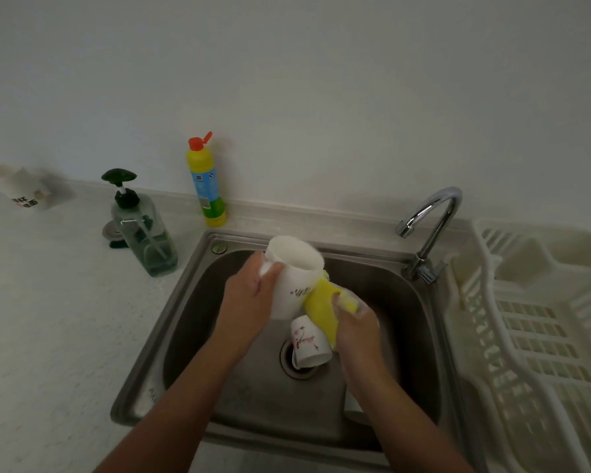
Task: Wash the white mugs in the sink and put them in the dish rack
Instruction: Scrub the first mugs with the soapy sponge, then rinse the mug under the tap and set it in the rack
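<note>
Holding a white mug tilted above the sink, the left hand has its grip curled round the handle. At the mug's four o'clock the right hand has its grip clamped on a yellow sponge pressed to its wall. A second mug lies sideways over the drain; the dish rack stands at three o'clock.

desk pale, speckled | clear pump bottle, dark green head, upright | yellow bottle, red flip cap open, back-right of pump bottle | metal disc just behind-left of it | blurry white pouch way left | chrome tap far right
</note>
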`<action>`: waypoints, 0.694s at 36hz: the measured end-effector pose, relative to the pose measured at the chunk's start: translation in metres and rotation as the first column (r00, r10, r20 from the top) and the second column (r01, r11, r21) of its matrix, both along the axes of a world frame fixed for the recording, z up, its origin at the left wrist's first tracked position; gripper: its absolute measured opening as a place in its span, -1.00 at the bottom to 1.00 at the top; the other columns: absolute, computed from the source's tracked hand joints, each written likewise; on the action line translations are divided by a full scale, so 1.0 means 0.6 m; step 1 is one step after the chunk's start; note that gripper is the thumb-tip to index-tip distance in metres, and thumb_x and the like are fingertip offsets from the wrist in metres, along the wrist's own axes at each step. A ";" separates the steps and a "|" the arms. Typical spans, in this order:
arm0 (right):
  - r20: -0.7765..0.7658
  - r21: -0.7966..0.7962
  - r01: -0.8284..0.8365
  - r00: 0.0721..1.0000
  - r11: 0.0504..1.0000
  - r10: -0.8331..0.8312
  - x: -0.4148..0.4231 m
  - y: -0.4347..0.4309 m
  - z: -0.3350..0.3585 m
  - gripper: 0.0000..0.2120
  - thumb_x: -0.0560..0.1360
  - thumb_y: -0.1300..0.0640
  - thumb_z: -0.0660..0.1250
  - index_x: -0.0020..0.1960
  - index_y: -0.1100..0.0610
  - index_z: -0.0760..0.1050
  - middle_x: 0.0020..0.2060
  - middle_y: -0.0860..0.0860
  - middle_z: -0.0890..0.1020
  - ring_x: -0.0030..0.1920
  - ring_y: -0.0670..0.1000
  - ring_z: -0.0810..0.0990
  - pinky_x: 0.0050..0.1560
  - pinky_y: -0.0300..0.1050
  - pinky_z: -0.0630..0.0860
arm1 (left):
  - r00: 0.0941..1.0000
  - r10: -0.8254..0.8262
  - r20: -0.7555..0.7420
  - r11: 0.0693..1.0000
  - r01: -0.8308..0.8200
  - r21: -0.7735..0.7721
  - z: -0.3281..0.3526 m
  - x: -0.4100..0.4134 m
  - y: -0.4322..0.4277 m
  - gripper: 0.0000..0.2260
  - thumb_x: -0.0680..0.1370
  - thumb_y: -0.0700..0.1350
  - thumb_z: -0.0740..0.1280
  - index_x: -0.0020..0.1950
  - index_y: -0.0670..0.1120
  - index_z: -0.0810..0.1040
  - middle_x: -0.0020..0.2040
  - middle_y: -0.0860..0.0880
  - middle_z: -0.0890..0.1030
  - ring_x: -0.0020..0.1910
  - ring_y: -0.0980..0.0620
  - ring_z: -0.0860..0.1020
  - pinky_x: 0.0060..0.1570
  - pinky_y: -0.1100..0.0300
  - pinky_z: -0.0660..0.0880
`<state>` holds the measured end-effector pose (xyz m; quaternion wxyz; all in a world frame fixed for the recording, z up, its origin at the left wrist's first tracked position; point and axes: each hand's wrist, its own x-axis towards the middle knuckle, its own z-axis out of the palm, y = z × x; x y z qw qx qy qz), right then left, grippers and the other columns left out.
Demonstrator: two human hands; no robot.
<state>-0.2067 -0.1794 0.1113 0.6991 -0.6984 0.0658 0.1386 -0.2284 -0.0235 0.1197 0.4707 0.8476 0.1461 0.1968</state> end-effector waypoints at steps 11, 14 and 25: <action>-0.509 0.278 0.237 0.858 0.931 -0.066 0.204 0.073 -0.031 -0.58 0.58 0.29 0.28 0.41 0.18 0.28 0.23 0.28 0.44 0.02 0.25 0.58 -0.05 0.07 0.61 | 0.956 0.285 -0.072 0.948 -0.292 -0.127 -0.028 0.026 0.068 -0.79 0.68 -0.02 0.18 -0.07 -0.11 0.43 -0.23 0.04 0.50 -0.24 0.15 0.50 -0.33 0.40 0.35; -0.491 0.304 0.211 0.870 0.929 -0.037 0.272 0.100 -0.042 -0.65 0.56 0.40 0.24 0.33 0.27 0.34 0.35 0.26 0.37 0.07 0.21 0.51 0.11 0.05 0.54 | 0.940 0.335 -0.064 0.924 -0.341 -0.175 -0.021 0.056 0.083 -0.79 0.68 -0.03 0.18 -0.04 -0.13 0.44 -0.22 0.05 0.48 -0.25 0.20 0.47 -0.38 0.48 0.37; -0.581 0.292 0.422 0.791 0.859 -0.191 0.367 0.141 -0.104 -0.57 0.55 0.39 0.29 0.41 0.24 0.35 0.42 0.17 0.33 0.35 0.20 0.40 0.26 -0.03 0.50 | 0.964 0.262 -0.049 0.906 -0.264 -0.330 -0.045 0.105 0.108 -0.80 0.67 0.02 0.19 -0.11 0.00 0.47 -0.15 0.01 0.60 -0.12 0.10 0.59 -0.07 0.09 0.56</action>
